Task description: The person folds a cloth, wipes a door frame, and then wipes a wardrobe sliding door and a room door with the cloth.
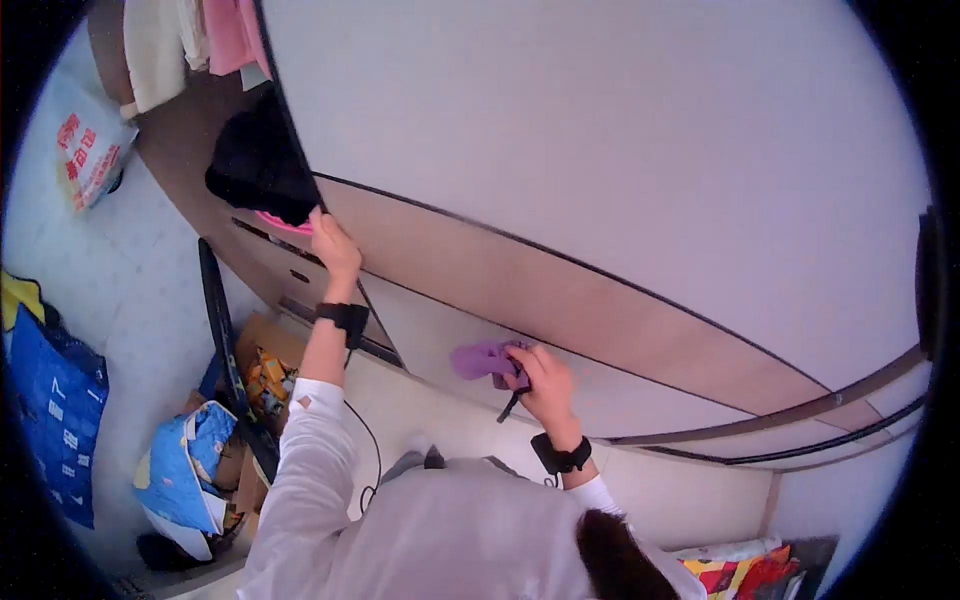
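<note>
A large sliding wardrobe door [600, 130] in pale panels with a tan band fills the upper right. My left hand [338, 250] is closed on its dark left edge, beside the opening. In my right hand [548, 388], fingers closed, is a crumpled purple cloth [480, 362], held in front of the lower door panel. A short dark strip [509, 406] hangs below that hand; whether it belongs to the cloth I cannot tell. Black fabric [258, 160] lies inside the wardrobe opening, with a bit of pink beneath it.
Pink and cream clothes [232, 38] hang at the upper left. On the left are a white plastic bag [88, 150], a blue bag [62, 420] and a blue patterned item [185, 470]. A cardboard box [262, 335] holds yellow packets. Colourful packages [740, 570] lie at the lower right.
</note>
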{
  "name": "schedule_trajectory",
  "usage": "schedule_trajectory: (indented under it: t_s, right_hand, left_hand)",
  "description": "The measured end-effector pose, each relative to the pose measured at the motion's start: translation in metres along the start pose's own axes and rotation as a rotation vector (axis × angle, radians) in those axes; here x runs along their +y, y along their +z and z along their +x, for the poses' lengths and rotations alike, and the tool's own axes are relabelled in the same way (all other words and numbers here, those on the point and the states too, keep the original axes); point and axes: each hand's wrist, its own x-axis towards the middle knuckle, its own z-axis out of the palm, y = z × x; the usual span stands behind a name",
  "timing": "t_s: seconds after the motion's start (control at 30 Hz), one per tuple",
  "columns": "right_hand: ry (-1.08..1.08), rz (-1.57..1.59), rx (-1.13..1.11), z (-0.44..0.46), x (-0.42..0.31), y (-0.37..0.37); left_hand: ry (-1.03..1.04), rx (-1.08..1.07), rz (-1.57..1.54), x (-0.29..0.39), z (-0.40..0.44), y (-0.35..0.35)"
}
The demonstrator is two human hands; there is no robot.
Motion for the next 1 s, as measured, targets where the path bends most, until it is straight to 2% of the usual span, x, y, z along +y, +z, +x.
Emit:
schedule_trajectory:
  t_s: [0.1,0.17,0.23,0.3,0.33,0.37,0.43,0.5,0.57,0.6,0.63,0.7,0.73,0.77,0.83,0.87,0.9,1.0]
  right_hand:
    - [-0.051,0.108,0.089,-0.003,-0.005,0.008]
    - [-0.028,0.115,0.131,-0.01,-0.011,0.005]
    - [0.015,0.069,0.141,-0.018,-0.01,0.002]
    - [0.084,-0.038,0.121,-0.032,-0.005,-0.003]
    - [0.103,-0.046,0.192,-0.029,-0.012,-0.011]
    - [0.211,-0.069,0.146,-0.037,-0.011,-0.01]
    - [0.43,-0.112,0.05,-0.07,-0.006,-0.007]
    - [0.493,-0.129,-0.077,-0.103,-0.005,-0.004]
    - [0.488,-0.154,-0.174,-0.129,-0.004,0.003]
    - [0.518,-0.107,-0.107,-0.133,-0.019,-0.001]
    - [0.555,-0.108,-0.13,-0.133,-0.025,0.003]
    - [0.626,-0.11,-0.171,-0.133,-0.033,0.015]
    - [0.611,-0.113,-0.162,-0.132,-0.038,0.023]
    - [0.602,-0.153,-0.12,-0.14,-0.029,-0.018]
    - [0.574,-0.201,-0.065,-0.137,-0.03,-0.015]
    - [0.573,-0.206,-0.046,-0.129,-0.026,-0.022]
    - [0.567,-0.19,-0.052,-0.121,-0.026,-0.023]
    - [0.528,-0.148,-0.087,-0.102,-0.024,-0.021]
  left_hand:
    - [0.135,-0.013,0.005,-0.044,0.03,-0.008]
    - [-0.061,-0.06,0.062,-0.056,0.048,-0.02]
    - [0.325,0.015,0.268,-0.135,0.081,-0.022]
    - [-0.283,-0.084,-0.157,-0.124,0.111,-0.033]
    - [-0.299,-0.082,-0.149,-0.13,0.125,-0.038]
    - [-0.319,-0.088,-0.13,-0.138,0.135,-0.047]
    - [-0.216,-0.138,0.089,-0.134,0.15,-0.064]
    - [-0.124,-0.241,0.168,-0.152,0.172,-0.08]
    - [0.151,-0.094,0.295,-0.236,0.195,-0.08]
    - [-0.086,-0.148,0.37,-0.162,0.178,-0.093]
    - [-0.121,-0.191,0.328,-0.122,0.165,-0.096]
    - [0.263,0.02,0.372,-0.141,0.153,-0.087]
    - [0.353,-0.02,0.393,-0.145,0.141,-0.085]
    - [0.482,-0.052,0.41,-0.068,0.129,-0.07]
    - [0.592,-0.22,0.208,-0.008,0.062,-0.06]
    - [0.847,-0.283,0.233,-0.001,0.028,-0.045]
    - [0.676,-0.627,-0.061,0.008,-0.008,-0.041]
    - [1.469,-0.808,-0.072,0.137,-0.081,-0.032]
